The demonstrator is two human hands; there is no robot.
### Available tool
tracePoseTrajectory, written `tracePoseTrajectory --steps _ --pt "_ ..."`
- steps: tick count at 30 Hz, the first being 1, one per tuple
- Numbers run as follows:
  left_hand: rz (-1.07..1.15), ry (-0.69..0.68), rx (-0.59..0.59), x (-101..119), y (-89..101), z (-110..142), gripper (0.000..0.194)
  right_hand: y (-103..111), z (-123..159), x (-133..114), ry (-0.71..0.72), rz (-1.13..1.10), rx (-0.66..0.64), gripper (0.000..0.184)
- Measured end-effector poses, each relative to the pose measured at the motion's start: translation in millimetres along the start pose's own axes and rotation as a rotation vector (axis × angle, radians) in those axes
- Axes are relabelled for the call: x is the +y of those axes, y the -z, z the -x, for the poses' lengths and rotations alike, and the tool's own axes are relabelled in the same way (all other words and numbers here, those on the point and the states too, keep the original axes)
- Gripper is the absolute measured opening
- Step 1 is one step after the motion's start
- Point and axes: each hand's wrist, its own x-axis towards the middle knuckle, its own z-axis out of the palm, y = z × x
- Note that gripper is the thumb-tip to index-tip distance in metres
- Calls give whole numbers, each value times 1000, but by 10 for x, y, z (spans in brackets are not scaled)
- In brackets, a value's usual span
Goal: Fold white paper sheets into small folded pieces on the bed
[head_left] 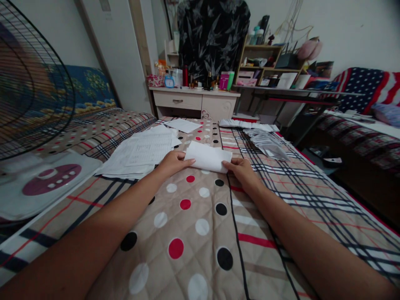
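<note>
A folded sheet of white paper is held just over the quilted bedspread, in the middle of the view. My left hand pinches its left end, thumb on top. At the other end, my right hand grips the lower right corner between thumb and fingers. Left of the paper lies a loose pile of printed sheets, close to my left hand. Another white sheet rests beyond it. To the right, a row of folded papers lies fanned out on the bedspread.
A large fan stands at the near left, beside a white plastic bag with a purple print. Past the bed is a white dresser with bottles and a small blue clock. A shelf stands at the back right.
</note>
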Motion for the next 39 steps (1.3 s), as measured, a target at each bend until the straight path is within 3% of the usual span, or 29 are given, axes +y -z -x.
tracePoseTrajectory --steps 5,10,14,18,21,25,31,39 --pt "153 103 25 63 -44 29 40 -12 16 20 3 -35 -25 30" --pt "263 76 100 121 -68 39 39 -21 66 29 113 -39 -11 31" --pt "438 114 88 118 -61 32 42 -30 64 46 211 1 -27 29" --pt "389 95 154 95 -66 37 38 -33 44 58 274 5 -15 31" --pt "335 97 131 92 -97 54 39 -25 48 36 291 -27 23 33" --pt "351 91 97 120 -151 81 45 -18 62 11 276 5 59 32" --pt "426 98 151 146 -185 103 49 -34 50 29 293 6 59 33" --pt "574 40 241 63 -231 50 41 -35 31 34 66 -278 99 27"
